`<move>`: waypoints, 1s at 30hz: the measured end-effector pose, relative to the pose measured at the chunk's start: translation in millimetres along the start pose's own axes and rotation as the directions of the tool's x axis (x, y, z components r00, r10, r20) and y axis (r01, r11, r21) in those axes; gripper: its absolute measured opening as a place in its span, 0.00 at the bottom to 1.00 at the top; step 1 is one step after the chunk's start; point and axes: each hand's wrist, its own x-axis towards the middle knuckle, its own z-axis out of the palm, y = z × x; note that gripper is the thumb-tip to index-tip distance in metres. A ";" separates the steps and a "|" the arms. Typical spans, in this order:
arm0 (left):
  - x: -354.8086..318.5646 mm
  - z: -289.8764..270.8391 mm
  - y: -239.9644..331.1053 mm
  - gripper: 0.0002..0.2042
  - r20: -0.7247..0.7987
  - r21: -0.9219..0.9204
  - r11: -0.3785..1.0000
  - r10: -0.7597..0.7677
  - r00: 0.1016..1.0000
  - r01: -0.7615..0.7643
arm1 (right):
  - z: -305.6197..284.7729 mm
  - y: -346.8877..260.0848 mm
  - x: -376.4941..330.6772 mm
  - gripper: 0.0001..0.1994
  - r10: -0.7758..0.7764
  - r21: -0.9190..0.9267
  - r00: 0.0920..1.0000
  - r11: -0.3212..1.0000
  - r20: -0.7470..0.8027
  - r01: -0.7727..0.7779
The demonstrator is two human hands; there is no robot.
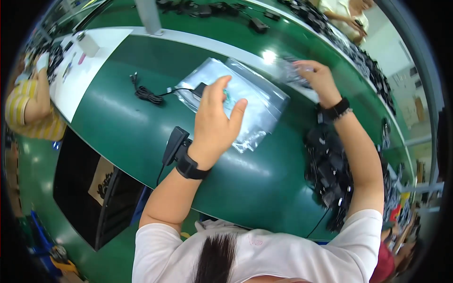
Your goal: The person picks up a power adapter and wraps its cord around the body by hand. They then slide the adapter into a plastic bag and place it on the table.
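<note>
My left hand is raised over a stack of clear plastic bags, its thumb and fingers apart and nothing in them. Partly hidden behind its fingers is a black power adapter lying on the bags. The adapter's lead runs left to a tied coil of black cable on the green table. At the far right, my right hand grips a clear plastic bag with something dark inside. Motion blurs that bag, and it hangs over the pale ledge behind the table.
A heap of black adapters and cables lies beside my right forearm. Beyond the ledge, a green belt carries more adapters. A metal post rises from the ledge. Co-workers are at the left and far right; a black bin stands below the table's left edge.
</note>
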 end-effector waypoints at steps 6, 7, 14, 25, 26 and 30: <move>6.6 -6.9 -7.6 0.09 -0.072 0.405 0.827 0.454 0.888 -0.390 | -58.6 117.2 103.6 0.17 -0.136 -0.977 0.973 0.123 -0.189 -0.172; 7.8 -6.9 -7.4 0.09 -0.087 0.422 0.821 0.459 0.884 -0.385 | -54.8 135.3 114.2 0.18 -0.068 -0.970 0.969 0.060 -0.237 -0.234; -0.6 -8.4 8.6 0.07 0.035 0.360 0.868 0.355 0.934 -0.343 | 16.1 110.3 220.1 0.33 0.030 -0.822 0.999 0.568 -0.034 -0.045; -3.8 -10.1 -0.6 0.05 0.037 0.389 0.857 0.352 0.935 -0.338 | 40.4 67.4 190.5 0.13 -0.132 -0.780 0.988 0.610 0.078 0.144; -3.3 -9.4 1.7 0.05 0.032 0.390 0.856 0.355 0.934 -0.339 | 21.8 44.1 173.9 0.12 -0.162 -0.799 0.985 0.585 0.057 0.142; 4.1 -4.4 -4.0 0.07 -0.015 0.333 0.831 0.476 0.879 -0.445 | -44.4 -70.5 94.3 0.14 -0.486 -0.777 0.872 0.572 -0.064 0.262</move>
